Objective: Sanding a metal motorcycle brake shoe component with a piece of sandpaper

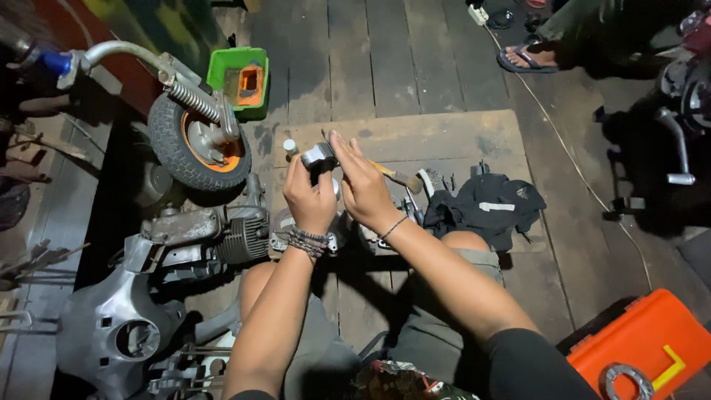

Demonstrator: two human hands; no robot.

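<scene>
My left hand [309, 196] and my right hand [364, 185] are raised together over my knees, both closed around a small grey metal engine part [318, 155]. The left hand grips it from below, with beaded bracelets on that wrist. The right hand's fingers wrap its right side and point up. Most of the part is hidden behind my fingers. A hammer with a wooden handle [396, 176] lies on the board just beyond my right hand.
A dismantled scooter lies at left: small wheel with orange rim [198, 144], finned engine [241, 238], grey body shell [118, 330]. A green box [238, 80] sits behind it. Black cloth [489, 207] lies right of the plywood board [444, 137]. An orange toolbox [641, 352] sits lower right. Another person's sandalled foot [527, 58] is at top right.
</scene>
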